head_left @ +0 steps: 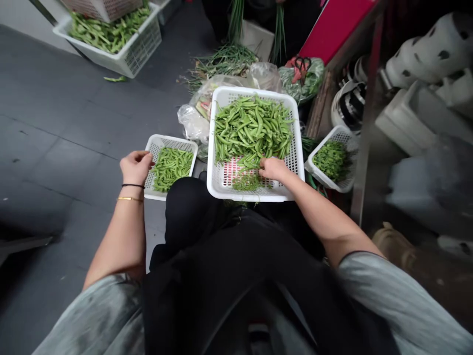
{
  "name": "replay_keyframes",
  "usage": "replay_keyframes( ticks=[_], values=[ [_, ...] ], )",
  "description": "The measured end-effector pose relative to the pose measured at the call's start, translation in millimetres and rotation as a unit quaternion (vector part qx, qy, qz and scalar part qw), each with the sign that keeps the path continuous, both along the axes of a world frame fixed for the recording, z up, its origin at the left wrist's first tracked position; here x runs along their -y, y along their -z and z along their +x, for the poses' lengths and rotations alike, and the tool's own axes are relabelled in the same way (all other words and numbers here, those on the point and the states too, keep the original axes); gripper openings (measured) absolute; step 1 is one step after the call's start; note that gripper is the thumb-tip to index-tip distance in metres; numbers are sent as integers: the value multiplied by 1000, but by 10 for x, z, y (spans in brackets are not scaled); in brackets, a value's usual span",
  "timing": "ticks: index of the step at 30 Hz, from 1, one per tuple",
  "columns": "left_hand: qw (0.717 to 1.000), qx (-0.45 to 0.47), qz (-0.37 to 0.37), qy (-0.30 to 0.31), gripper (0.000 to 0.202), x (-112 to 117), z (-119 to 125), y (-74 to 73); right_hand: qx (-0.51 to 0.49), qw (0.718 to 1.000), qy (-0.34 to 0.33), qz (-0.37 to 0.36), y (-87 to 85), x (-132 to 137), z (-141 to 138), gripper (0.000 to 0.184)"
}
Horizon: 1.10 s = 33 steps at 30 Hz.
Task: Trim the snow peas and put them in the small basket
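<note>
A large white basket (218, 183) full of green pea pods (253, 127) rests on my lap. My right hand (272, 168) reaches into it with fingers closed among the pods near the front of the pile. My left hand (135, 166) hovers at the left rim of a small white basket (156, 142) holding trimmed pods (172, 166); its fingers are curled together, and what they hold is too small to name. A second small white basket (347, 183) on the right holds green trimmings (330, 159).
Another white basket of pods (140, 49) stands far left on the grey floor. Plastic bags (194, 123), green stalks (225, 59) and red-handled scissors (301, 66) lie beyond the big basket. A metal shelf with white shoes (432, 49) stands on the right.
</note>
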<state>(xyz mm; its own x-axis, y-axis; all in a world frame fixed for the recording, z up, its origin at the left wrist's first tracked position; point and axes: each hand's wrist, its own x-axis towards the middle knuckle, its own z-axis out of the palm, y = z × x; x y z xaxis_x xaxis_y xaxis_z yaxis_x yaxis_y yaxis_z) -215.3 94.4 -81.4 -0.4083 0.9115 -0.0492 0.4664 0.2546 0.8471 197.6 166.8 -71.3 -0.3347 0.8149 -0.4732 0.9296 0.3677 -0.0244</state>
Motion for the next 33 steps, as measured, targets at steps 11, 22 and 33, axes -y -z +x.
replay_keyframes(
  ticks=[11,22,33],
  values=[
    [919,330,10,216,38,286,2385,-750,-585,790,101,-154,-660,803,81,28],
    [879,446,-85,148,33,329,2331,-746,-527,841,-54,106,-794,1040,162,24],
    [840,482,-156,197,28,359,2301,-716,-676,705,181,-117,-652,838,343,25]
  ],
)
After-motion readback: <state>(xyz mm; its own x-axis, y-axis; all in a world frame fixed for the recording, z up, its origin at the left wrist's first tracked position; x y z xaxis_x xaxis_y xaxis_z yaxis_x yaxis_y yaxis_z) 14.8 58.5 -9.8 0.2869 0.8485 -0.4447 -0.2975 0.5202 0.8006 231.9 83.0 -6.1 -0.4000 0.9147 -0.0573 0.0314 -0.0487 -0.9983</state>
